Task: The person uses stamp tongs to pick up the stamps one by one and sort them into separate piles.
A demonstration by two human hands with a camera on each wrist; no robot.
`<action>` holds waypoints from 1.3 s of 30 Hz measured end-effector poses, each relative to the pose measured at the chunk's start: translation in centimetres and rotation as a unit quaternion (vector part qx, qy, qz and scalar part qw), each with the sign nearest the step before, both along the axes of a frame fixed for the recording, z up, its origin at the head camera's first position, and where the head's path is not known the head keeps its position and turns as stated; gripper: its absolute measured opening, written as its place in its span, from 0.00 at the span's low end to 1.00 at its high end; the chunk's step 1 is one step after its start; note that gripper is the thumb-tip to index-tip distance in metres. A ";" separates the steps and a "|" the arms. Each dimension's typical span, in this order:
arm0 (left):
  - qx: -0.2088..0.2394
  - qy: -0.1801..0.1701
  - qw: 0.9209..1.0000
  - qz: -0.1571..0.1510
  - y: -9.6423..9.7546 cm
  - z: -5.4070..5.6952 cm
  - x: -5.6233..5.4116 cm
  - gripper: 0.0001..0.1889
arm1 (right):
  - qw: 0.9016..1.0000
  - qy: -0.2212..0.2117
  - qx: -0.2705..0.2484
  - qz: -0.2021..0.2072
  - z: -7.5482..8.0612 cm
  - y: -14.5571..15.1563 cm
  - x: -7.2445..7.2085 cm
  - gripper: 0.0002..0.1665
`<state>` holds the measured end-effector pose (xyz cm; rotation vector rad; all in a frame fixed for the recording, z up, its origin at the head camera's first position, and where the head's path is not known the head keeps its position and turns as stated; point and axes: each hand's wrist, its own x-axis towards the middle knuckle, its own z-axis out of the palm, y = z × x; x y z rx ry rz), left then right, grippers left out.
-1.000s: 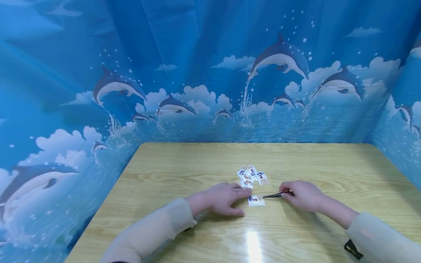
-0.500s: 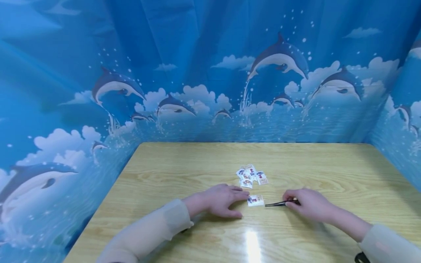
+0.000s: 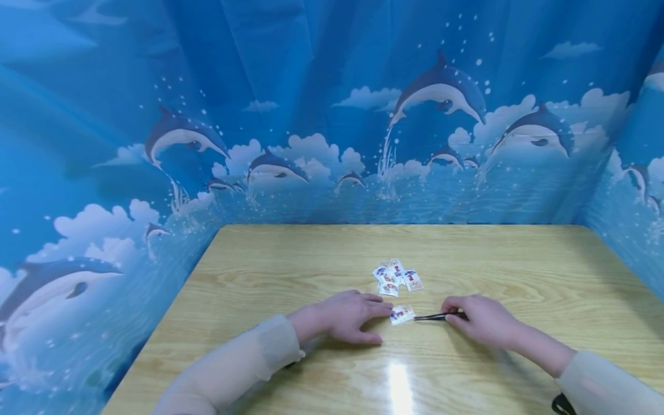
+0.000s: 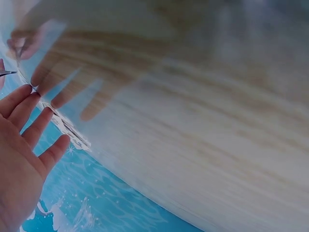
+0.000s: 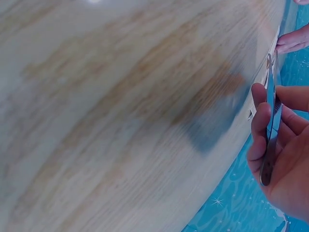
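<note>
My right hand (image 3: 479, 318) pinches a pair of dark tweezers (image 3: 436, 317), whose tips point left and reach the right edge of a small printed card (image 3: 402, 314). In the right wrist view the tweezers (image 5: 271, 121) lie between thumb and fingers, with their two arms slightly apart. My left hand (image 3: 350, 317) lies palm down with fingers extended, its fingertips at the card's left edge. The left wrist view shows the straight fingers of the left hand (image 4: 26, 140) near the table surface. Whether the tweezer tips touch the card is too small to tell.
Just behind the single card lies a loose, overlapping cluster of several similar printed cards (image 3: 390, 276). The wood-grain table (image 3: 285, 253) has a bright reflection near its front. A blue dolphin-print curtain (image 3: 321, 115) stands along its back and sides.
The right hand drew the tweezers back and down to the right, then brought them left again to the card. The card has turned slightly. The left hand slid slightly left, then stayed still.
</note>
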<state>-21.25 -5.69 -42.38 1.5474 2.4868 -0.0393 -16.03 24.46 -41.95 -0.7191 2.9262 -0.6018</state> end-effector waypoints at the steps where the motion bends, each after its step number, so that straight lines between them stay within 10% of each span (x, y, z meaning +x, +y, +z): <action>1: -0.001 0.002 1.000 -0.001 0.0 0.0 0.1 0.36 | 1.000 0.001 0.000 -0.001 0.0 0.0 -0.1 0.05; 39: -0.002 -0.003 1.000 -0.023 -0.1 0.1 0.5 0.35 | 0.999 0.000 0.003 -0.033 0.4 -0.7 -2.6 0.03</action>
